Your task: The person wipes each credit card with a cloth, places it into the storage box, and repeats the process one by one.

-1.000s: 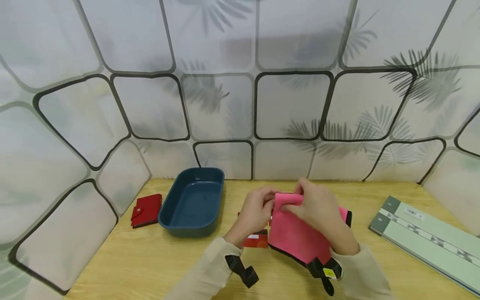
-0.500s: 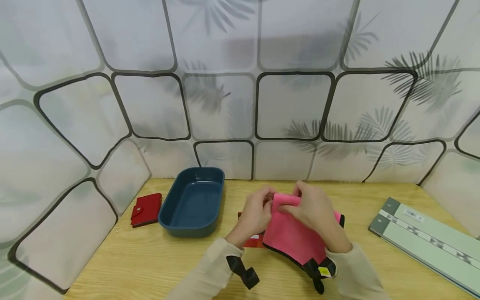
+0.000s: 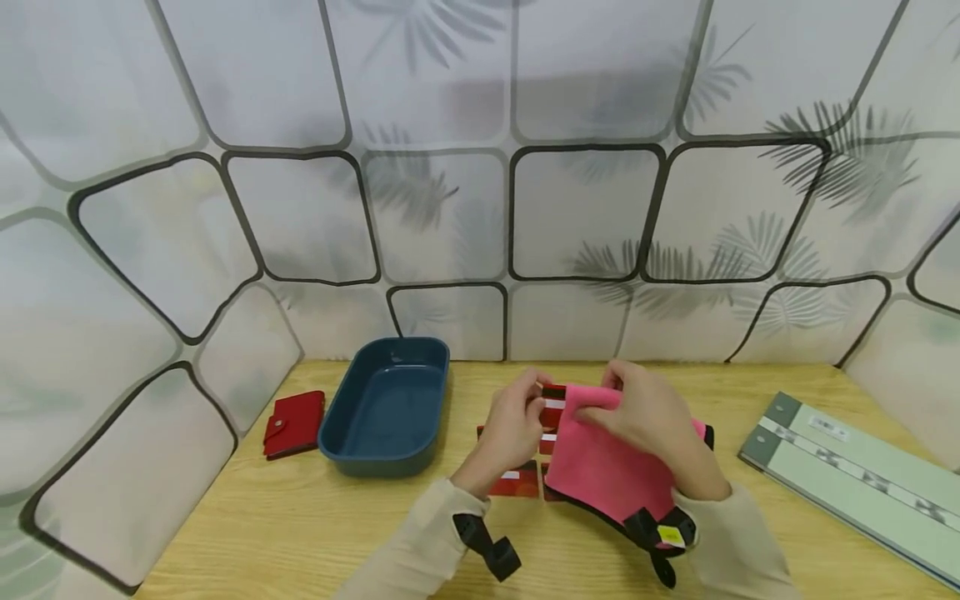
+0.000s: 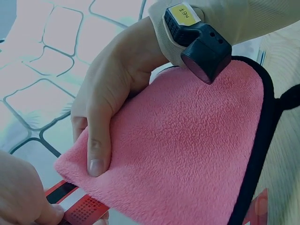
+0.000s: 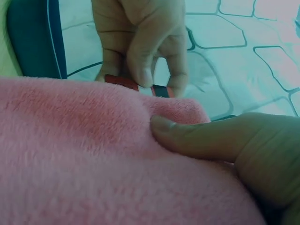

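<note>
My left hand (image 3: 510, 429) pinches the edge of a red bank card (image 3: 553, 404) with a black stripe and a white band. Part of that card is hidden behind a pink cloth (image 3: 611, 467) with black edging. My right hand (image 3: 645, 417) grips the cloth by its upper edge, thumb on the near side. In the left wrist view the plush cloth (image 4: 187, 140) hangs from the right hand (image 4: 105, 103), beside the card (image 4: 86, 208). The right wrist view has the left hand (image 5: 145, 42) holding the card just beyond the cloth.
More red cards (image 3: 517, 481) lie on the wooden table (image 3: 300, 525) below the hands, partly covered by the cloth. A blue tray (image 3: 386, 408) stands to the left, with a red wallet (image 3: 295, 423) beside it. A pale green binder (image 3: 855, 483) lies at right.
The right hand and cloth shift slightly left, then move right, uncovering more of the card in the left hand. The left hand stays nearly in place.
</note>
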The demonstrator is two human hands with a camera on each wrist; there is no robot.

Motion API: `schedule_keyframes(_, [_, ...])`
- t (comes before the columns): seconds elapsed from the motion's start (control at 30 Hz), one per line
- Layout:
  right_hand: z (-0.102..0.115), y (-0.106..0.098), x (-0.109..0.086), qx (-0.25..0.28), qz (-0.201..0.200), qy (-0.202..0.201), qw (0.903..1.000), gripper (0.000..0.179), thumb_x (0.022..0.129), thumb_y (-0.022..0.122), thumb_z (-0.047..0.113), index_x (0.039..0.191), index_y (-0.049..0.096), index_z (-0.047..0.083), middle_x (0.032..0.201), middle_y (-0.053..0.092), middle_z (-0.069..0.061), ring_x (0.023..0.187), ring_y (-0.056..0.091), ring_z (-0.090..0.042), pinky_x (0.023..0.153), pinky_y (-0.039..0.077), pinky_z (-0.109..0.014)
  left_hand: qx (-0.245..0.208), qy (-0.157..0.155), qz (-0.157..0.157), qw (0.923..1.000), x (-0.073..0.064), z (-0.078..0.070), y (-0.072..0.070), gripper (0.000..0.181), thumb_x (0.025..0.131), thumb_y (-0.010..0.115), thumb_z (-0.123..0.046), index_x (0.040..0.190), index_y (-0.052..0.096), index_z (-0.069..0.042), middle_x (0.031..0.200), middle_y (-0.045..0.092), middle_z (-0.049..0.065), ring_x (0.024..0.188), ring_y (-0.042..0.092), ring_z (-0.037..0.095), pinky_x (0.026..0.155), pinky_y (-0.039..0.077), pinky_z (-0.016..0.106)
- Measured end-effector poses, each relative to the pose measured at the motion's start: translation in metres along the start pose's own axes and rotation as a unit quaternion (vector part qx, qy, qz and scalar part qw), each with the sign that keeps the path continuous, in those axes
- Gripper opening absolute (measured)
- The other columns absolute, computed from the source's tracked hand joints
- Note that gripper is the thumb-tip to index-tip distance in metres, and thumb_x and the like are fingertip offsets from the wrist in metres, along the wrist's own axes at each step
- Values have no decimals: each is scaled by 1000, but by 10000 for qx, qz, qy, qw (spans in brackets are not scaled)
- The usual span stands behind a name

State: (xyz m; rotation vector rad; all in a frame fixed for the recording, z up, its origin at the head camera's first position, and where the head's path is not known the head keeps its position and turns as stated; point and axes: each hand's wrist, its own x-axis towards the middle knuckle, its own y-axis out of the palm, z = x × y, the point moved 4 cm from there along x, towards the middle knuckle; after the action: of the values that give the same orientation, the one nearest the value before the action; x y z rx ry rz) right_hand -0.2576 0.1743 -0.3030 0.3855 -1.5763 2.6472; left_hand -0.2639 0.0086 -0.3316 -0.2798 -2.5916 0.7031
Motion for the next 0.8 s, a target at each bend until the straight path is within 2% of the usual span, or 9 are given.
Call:
schedule_keyframes(0.23, [-12, -9, 3, -148, 80, 106, 9998, 43, 71, 83, 39, 85, 55, 10, 67, 49, -2, 62, 47, -17, 54, 34, -29, -323, -88, -131, 9994, 3, 2, 2, 27, 94, 44, 12, 113, 56, -2, 85, 60, 13, 58, 55, 10, 54, 49, 18])
schedule_keyframes(0.47, [-29, -21, 3, -251, -126, 25, 9996, 42, 73, 82, 35, 101, 64, 8, 82, 63, -9, 71, 53, -24, 60, 42, -34, -213, 241, -369, 9988, 6, 0, 0, 25, 93, 48, 9, 114, 58, -2, 83, 63, 12, 59, 46, 8, 61, 45, 23])
schedule_keyframes(0.67, [-37, -28, 5, -276, -304, -38, 9991, 36, 77, 79, 33, 100, 67, 8, 80, 64, -8, 69, 52, -23, 59, 38, -31, -286, 99, -503, 9983, 5, 2, -9, 24, 95, 48, 6, 115, 58, -2, 81, 63, 11, 54, 43, 8, 56, 42, 22])
schedule_keyframes(0.8, [-41, -33, 2, -153, -323, -19, 9994, 30, 80, 76, 30, 99, 67, 9, 82, 65, -9, 68, 55, -22, 57, 41, -29, -354, 197, -709, 9967, 5, 4, -13, 21, 94, 48, 6, 113, 58, 0, 82, 65, 15, 51, 41, 6, 53, 42, 21])
